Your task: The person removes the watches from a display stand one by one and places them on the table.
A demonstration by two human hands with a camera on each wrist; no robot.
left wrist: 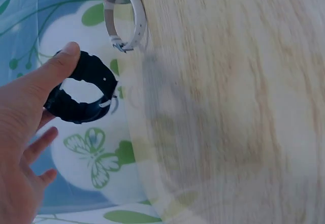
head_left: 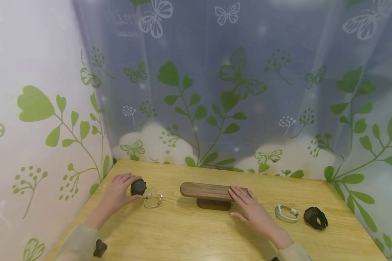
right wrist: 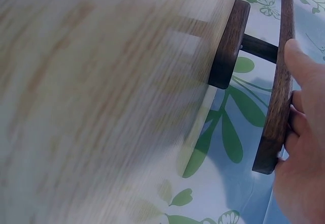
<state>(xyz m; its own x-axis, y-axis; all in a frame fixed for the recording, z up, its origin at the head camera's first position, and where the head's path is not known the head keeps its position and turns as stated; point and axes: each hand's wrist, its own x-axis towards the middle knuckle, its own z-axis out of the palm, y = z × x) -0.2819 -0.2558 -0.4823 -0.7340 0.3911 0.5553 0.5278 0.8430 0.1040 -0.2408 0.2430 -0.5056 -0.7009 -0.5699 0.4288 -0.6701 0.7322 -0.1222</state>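
My left hand (head_left: pixel 119 190) pinches a black wristwatch (head_left: pixel 138 187), thumb and fingers on opposite sides. In the left wrist view, the watch (left wrist: pixel 84 89) has its strap buckled into a loop and appears raised off the tabletop. Near it lies a slim pale-strapped wristwatch (head_left: pixel 153 200), also looped. At the centre stands a dark wooden T-shaped watch stand (head_left: pixel 202 190) with a bare bar. Straight fingers of my right hand (head_left: pixel 249 208) rest across the bar's right end; the right wrist view shows the thumb touching the bar (right wrist: pixel 277 104), with some fingers hidden behind it.
Right of the stand, a mint-green wristwatch (head_left: pixel 287 213) and a chunky black wristwatch (head_left: pixel 316 218) lie on the light wood table (head_left: pixel 183 235). A printed curtain (head_left: pixel 196 90) borders the back and both sides.
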